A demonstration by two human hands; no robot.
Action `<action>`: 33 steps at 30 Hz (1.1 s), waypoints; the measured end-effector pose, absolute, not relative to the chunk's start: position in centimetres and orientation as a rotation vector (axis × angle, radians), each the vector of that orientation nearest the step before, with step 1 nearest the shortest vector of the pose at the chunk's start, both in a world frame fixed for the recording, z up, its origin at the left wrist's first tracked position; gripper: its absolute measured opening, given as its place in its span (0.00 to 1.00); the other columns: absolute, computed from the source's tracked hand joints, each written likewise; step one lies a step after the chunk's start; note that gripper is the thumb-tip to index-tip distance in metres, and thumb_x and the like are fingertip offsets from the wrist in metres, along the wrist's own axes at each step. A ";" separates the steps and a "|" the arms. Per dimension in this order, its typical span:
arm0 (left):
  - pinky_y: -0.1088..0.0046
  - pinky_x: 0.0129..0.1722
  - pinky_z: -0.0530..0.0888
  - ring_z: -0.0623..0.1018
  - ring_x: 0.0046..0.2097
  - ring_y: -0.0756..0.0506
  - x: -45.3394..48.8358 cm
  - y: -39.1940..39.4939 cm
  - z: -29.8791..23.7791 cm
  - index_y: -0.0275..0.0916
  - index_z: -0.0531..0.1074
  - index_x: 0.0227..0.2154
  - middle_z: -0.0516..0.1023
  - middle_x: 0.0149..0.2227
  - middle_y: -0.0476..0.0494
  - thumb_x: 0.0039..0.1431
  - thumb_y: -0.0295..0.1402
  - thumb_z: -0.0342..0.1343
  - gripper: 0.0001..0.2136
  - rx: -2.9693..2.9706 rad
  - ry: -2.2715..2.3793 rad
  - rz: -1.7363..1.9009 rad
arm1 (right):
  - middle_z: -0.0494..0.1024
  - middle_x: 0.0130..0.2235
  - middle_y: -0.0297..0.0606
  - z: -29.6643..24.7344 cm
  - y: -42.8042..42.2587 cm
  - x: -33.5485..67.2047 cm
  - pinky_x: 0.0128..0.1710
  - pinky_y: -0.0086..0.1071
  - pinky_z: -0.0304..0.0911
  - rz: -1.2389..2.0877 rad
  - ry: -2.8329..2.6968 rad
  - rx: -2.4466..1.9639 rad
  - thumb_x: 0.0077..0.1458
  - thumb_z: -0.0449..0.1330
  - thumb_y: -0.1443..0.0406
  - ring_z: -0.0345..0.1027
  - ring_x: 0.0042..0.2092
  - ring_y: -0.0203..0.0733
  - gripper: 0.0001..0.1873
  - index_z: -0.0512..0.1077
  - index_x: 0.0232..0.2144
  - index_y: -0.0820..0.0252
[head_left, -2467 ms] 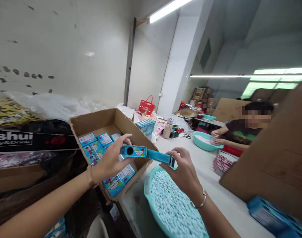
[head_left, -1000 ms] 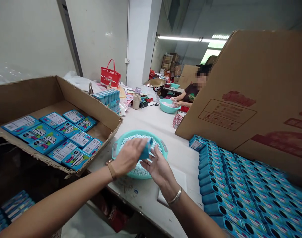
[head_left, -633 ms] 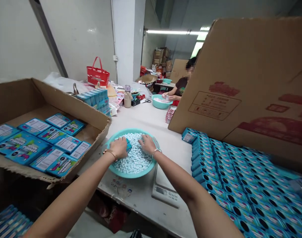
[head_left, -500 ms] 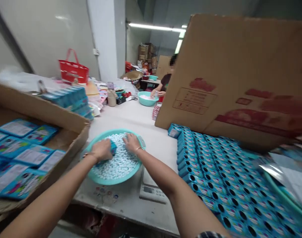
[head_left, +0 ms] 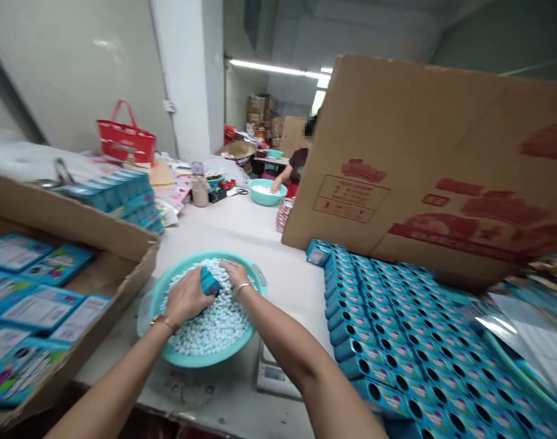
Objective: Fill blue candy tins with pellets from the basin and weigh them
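Observation:
A turquoise basin (head_left: 200,361) full of small pale-blue pellets (head_left: 209,332) stands on the table in front of me. Inside it, my left hand (head_left: 186,297) is wrapped round a small blue box (head_left: 209,281), tilted just above the pellets. My right hand (head_left: 236,277) reaches into the far right side of the basin, close to the box. Its fingertips dip among the pellets, so what they hold, if anything, is hidden. Beside the basin a white digital scale (head_left: 274,375) is partly covered by my right forearm.
Rows of blue boxes with round dark holes (head_left: 397,341) fill the right side. Behind them leans a large cardboard sheet (head_left: 424,171). A cardboard carton (head_left: 136,250) with flat blue packs (head_left: 43,305) is at left. Across the table, a co-worker's hand (head_left: 277,185) is in another basin (head_left: 265,199).
The blue box in my left hand has come up and tilted, showing more of itself. My right hand has shifted slightly left. The whole view has tipped, and the co-worker's hand has moved.

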State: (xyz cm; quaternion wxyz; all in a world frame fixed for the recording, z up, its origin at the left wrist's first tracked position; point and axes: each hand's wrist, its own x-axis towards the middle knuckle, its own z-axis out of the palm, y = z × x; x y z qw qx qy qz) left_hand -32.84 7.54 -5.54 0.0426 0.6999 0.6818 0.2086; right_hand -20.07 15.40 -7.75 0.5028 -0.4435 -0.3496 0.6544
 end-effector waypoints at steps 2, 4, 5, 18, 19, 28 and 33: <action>0.59 0.52 0.70 0.72 0.56 0.35 -32.9 6.5 -5.9 0.36 0.57 0.55 0.70 0.54 0.33 0.47 0.41 0.59 0.33 2.028 2.105 0.796 | 0.75 0.24 0.29 -7.2 15.2 -20.4 0.41 0.34 0.61 1.596 -0.870 -1.032 0.41 0.66 0.61 0.68 0.36 0.41 0.08 0.73 0.22 0.58; 0.60 0.53 0.70 0.71 0.56 0.36 -32.9 5.5 -6.2 0.36 0.54 0.57 0.69 0.55 0.34 0.47 0.43 0.61 0.36 1.862 2.105 0.999 | 0.76 0.25 0.31 -6.3 15.0 -21.1 0.39 0.34 0.62 1.612 -0.900 -0.992 0.40 0.65 0.59 0.69 0.35 0.41 0.09 0.73 0.24 0.58; 0.60 0.54 0.70 0.71 0.56 0.36 -32.8 5.1 -6.3 0.37 0.54 0.57 0.69 0.55 0.35 0.46 0.43 0.61 0.37 1.778 2.093 1.108 | 0.76 0.26 0.31 -5.8 14.9 -21.5 0.39 0.33 0.63 1.617 -0.914 -0.974 0.39 0.65 0.59 0.69 0.35 0.40 0.10 0.74 0.24 0.59; 0.55 0.54 0.68 0.72 0.54 0.35 -33.6 2.9 -4.7 0.37 0.59 0.54 0.71 0.52 0.36 0.42 0.33 0.62 0.33 1.860 2.028 1.205 | 0.77 0.25 0.37 -2.0 12.7 -22.6 0.33 0.33 0.62 1.621 -1.026 -0.983 0.33 0.67 0.57 0.69 0.30 0.40 0.13 0.72 0.19 0.60; 0.56 0.54 0.67 0.71 0.55 0.35 -33.6 2.8 -4.6 0.37 0.60 0.54 0.71 0.52 0.36 0.42 0.32 0.62 0.33 1.867 2.030 1.198 | 0.77 0.26 0.37 -2.0 12.5 -22.6 0.32 0.33 0.62 1.620 -1.030 -0.990 0.33 0.67 0.57 0.69 0.30 0.40 0.12 0.72 0.19 0.60; 0.57 0.53 0.68 0.71 0.54 0.36 -33.6 2.9 -4.3 0.37 0.60 0.54 0.71 0.51 0.37 0.41 0.32 0.62 0.33 1.934 2.013 1.122 | 0.77 0.26 0.36 -1.1 11.7 -22.0 0.35 0.34 0.62 1.663 -1.065 -1.004 0.33 0.67 0.60 0.69 0.33 0.41 0.10 0.73 0.20 0.58; 0.57 0.53 0.68 0.71 0.54 0.37 -33.6 3.0 -4.7 0.38 0.59 0.53 0.70 0.51 0.38 0.42 0.32 0.63 0.33 1.905 1.997 1.197 | 0.77 0.26 0.36 -0.6 11.8 -22.0 0.36 0.34 0.62 1.723 -1.107 -0.993 0.32 0.67 0.59 0.69 0.35 0.42 0.12 0.74 0.22 0.59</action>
